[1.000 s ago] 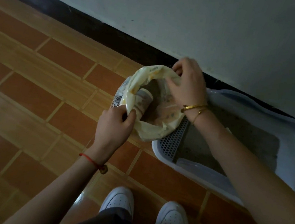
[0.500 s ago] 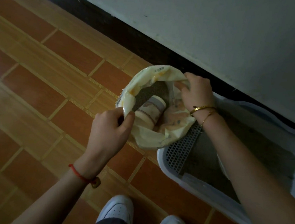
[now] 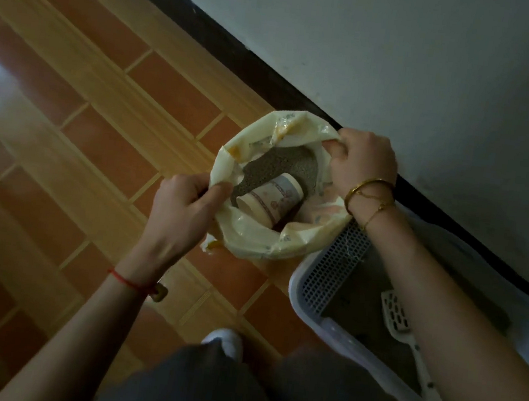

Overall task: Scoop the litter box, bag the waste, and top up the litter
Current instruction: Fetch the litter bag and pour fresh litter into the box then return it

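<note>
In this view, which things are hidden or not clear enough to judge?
Head view only.
Litter box: right forearm covers much of its inside; the right edge cuts off its far end.
Bag: print too small and dim to read.
Cup: one end sunk in litter; contents unseen.

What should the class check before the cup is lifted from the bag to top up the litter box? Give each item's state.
1. Bag mouth open: ok, left hand and right hand grip its rim.
2. Cup reachable: ok, lying on the litter inside.
3. A hand free: not ok, both hold the bag.
4. Litter box beside bag: ok.
5. Scoop out of box: not ok, it lies inside.
6. Waste bagged: cannot tell.
</note>
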Motion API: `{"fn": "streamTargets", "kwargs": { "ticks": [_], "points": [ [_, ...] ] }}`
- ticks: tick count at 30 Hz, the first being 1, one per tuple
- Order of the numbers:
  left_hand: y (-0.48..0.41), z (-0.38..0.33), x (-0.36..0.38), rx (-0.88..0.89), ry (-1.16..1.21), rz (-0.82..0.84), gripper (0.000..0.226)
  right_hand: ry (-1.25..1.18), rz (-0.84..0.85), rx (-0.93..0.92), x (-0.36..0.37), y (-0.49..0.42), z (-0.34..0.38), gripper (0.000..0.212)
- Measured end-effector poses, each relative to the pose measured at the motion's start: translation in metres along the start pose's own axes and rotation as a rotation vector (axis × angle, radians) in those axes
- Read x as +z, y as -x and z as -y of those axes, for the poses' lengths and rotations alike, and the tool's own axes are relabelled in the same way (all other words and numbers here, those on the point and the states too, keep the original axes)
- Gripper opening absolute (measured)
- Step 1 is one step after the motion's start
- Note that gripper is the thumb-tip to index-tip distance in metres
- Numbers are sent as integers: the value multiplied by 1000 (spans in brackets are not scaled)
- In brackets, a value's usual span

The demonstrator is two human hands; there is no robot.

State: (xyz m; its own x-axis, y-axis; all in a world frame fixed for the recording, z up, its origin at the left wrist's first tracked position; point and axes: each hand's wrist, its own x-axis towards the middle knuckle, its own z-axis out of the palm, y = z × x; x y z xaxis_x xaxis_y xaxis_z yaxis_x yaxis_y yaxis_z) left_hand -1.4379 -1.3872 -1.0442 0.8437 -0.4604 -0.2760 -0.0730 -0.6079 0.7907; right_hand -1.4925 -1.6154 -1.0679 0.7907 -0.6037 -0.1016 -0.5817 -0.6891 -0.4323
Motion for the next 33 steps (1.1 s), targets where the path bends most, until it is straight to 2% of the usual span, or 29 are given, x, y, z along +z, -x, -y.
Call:
{"fn": "streamTargets", "kwargs": {
  "ticks": [8, 13, 19, 21, 24, 30, 33],
  "points": [
    [71, -136, -116, -21, -11, 13, 33, -100, 46, 45, -153, 46, 90, 29],
    [130, -229, -190, -41, -55, 14, 35, -91, 55, 37, -266, 83, 149, 50],
    [202, -342, -274, -29, -110, 84, 42, -123, 41, 84, -408, 146, 210, 51],
    [224, -374, -296, -21, -151, 106, 38, -149, 44, 104, -448, 168, 222, 49],
    [254, -414, -320, -3, -192, 146, 31, -185, 21, 121, -497, 197, 232, 44],
    [295, -468, -338, 33, -210, 179, 31, -185, -8, 187, -565, 247, 237, 50],
    [308, -485, -338, 77, -231, 217, 30, -209, -68, 226, -585, 271, 231, 38]
  ]
}}
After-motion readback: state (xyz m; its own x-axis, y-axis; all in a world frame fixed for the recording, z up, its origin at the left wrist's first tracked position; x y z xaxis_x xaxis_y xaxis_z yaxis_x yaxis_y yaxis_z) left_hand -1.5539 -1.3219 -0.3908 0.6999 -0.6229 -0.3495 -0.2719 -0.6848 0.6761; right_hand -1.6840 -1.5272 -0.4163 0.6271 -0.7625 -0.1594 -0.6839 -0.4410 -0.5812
